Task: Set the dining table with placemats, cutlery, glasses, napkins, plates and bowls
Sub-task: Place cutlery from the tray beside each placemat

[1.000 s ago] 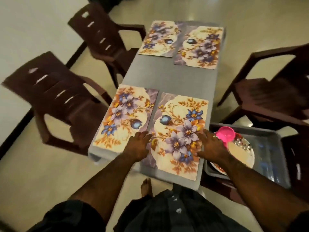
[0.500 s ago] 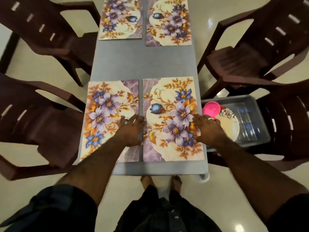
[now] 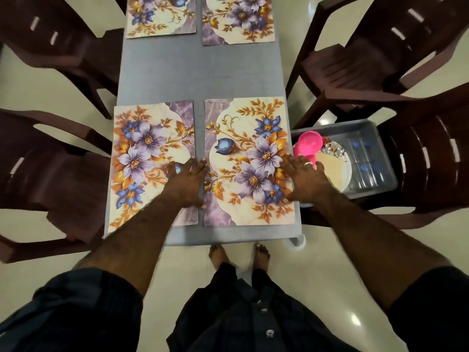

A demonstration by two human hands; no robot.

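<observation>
Several floral placemats lie on the grey table (image 3: 203,72). The near right placemat (image 3: 250,161) sits between my hands. My left hand (image 3: 189,182) lies flat across the gap between it and the near left placemat (image 3: 147,158), fingers straight. My right hand (image 3: 304,177) presses flat on the near right placemat's right edge, a ring on one finger. Two more placemats lie at the far end, the far left placemat (image 3: 162,15) and the far right placemat (image 3: 238,20).
A grey tub (image 3: 375,138) stands on a chair at the right, holding a pink bowl (image 3: 309,143), a cream plate (image 3: 335,171), shiny cutlery and clear glasses. Dark brown plastic chairs (image 3: 50,153) flank the table on both sides. My bare feet show below the table's near edge.
The view has swung from slanted to square over the table. Both hands stay flat on the near right placemat's sides, which now lies straight beside the left one.
</observation>
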